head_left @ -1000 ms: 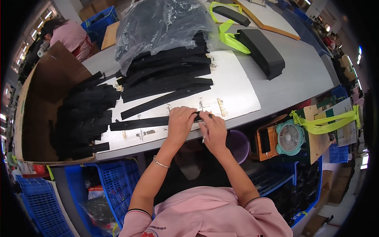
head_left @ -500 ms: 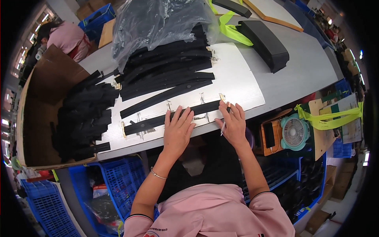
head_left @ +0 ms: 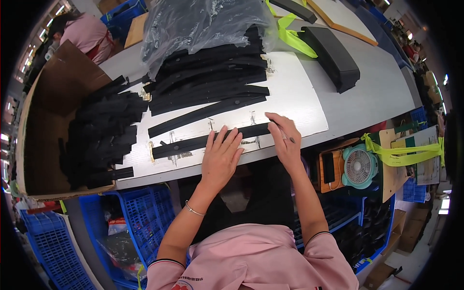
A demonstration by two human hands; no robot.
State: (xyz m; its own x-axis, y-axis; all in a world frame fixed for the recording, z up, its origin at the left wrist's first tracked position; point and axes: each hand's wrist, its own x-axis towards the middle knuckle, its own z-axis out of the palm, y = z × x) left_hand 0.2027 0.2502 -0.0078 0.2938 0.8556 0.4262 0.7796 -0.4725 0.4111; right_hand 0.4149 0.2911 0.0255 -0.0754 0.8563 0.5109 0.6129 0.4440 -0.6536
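Head view: black strip (head_left: 193,143) lies along the near part of the white board (head_left: 295,92), which sits on the grey table (head_left: 377,92). L hand (head_left: 220,159) is laid flat over the strip's middle, fingers spread, gripping nothing. R hand (head_left: 287,140) is at the strip's R end, fingers bent round a slim pen-like tool (head_left: 292,140), mostly hidden by the hand.

Farther back on the board: a slanted strip (head_left: 208,116), then a pile of strips (head_left: 208,77) partly under a clear plastic bag (head_left: 208,24). L of board: cardboard box (head_left: 58,72) w/ a heap of black strips (head_left: 101,135) at its open side, some reaching onto the board. Beyond board's R side: long black block (head_left: 333,58) w/ a yellow-green band (head_left: 290,36) near its end.

R of board, lower: teal fan (head_left: 359,165) & a yellow-green strap (head_left: 406,155) w/ tiny dark print, too small to read. Near side of board: person's pink shirt (head_left: 251,251) w/ dark printed characters & a red emblem (head_left: 182,285), cut off by the lower edge.
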